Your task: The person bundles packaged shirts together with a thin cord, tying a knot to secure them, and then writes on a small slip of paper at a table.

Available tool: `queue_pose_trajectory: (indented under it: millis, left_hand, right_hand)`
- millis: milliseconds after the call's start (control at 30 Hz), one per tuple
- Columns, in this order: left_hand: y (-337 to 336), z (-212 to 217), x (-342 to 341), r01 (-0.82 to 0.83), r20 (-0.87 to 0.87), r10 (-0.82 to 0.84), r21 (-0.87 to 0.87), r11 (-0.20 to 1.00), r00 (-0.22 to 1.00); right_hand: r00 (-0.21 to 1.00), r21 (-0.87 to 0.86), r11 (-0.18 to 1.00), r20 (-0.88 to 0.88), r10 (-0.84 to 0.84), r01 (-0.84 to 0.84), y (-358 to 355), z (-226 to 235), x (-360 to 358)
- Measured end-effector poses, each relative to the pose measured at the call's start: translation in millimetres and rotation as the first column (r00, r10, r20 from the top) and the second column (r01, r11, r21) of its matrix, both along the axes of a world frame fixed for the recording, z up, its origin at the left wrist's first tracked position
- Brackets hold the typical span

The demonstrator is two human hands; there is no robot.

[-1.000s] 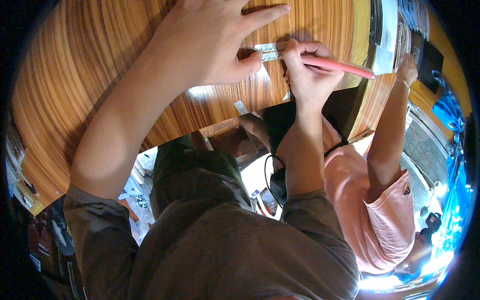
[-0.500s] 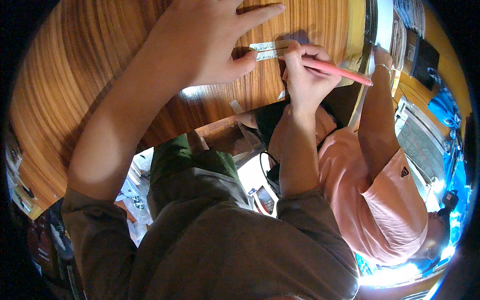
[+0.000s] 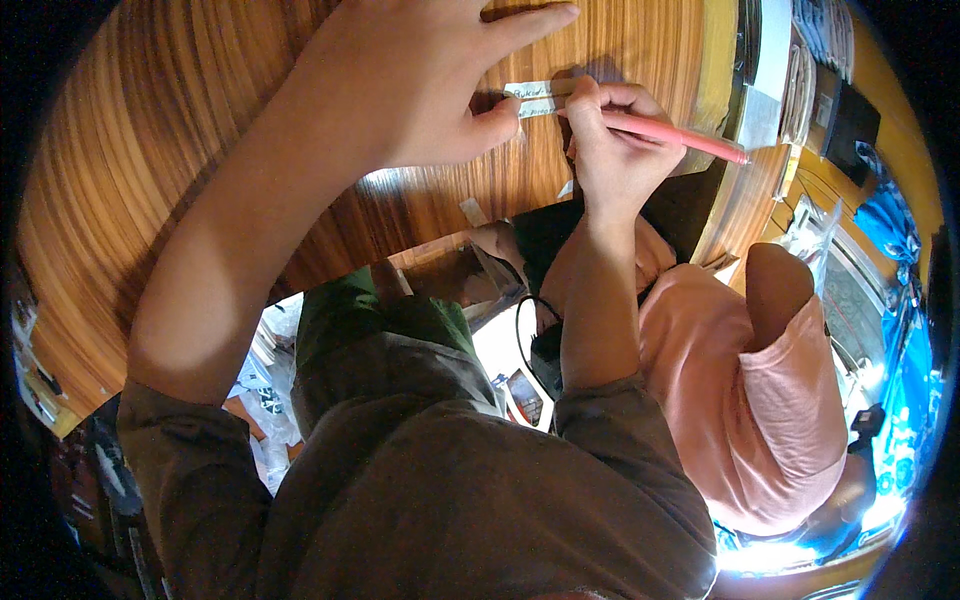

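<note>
Two narrow white paper strips (image 3: 532,88) with dark handwriting lie one above the other on the wood-grain table. My right hand (image 3: 628,165) is closed around a pink pen (image 3: 695,142). The pen's back end points to the right, and its tip is hidden behind my fingers at the strips' right end. On the left, my left hand (image 3: 425,85) rests flat with its fingers spread. Its thumb touches the left end of the strips, while a finger stretches out beyond them; part of this hand is cut off by the upper edge.
The wooden table (image 3: 200,90) has its near edge just below my hands. Small pieces of pale tape (image 3: 472,211) stick near that edge. A person in a pink shirt (image 3: 700,380) sits close on my right. Stacked papers (image 3: 797,95) and a blue bag (image 3: 895,215) are farther right.
My right hand and the pen have shifted slightly, and more writing shows on the lower strip. The person in pink has pulled their outstretched arm back from the table.
</note>
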State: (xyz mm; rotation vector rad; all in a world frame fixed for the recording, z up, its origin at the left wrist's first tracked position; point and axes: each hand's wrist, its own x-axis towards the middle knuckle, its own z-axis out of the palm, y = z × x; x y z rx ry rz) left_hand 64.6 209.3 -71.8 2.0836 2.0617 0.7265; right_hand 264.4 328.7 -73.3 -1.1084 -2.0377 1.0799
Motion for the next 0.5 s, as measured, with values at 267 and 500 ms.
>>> queue_pose_trajectory:
  millis: [267, 500]
  left_hand:
    - [3.5, -6.5, 5.2, -0.046, -0.107, 0.041, -0.043, 0.998, 0.993]
    - [6.7, -3.1, 5.6, -0.019, -0.096, 0.015, -0.044, 0.999, 0.995]
  right_hand:
    - [0.999, 0.032, 0.999, 0.037, -0.007, 0.005, 3.5, 3.8, 0.2]
    - [1.0, 0.044, 0.999, -0.006, 0.029, -0.029, 4.6, 2.3, -0.7]
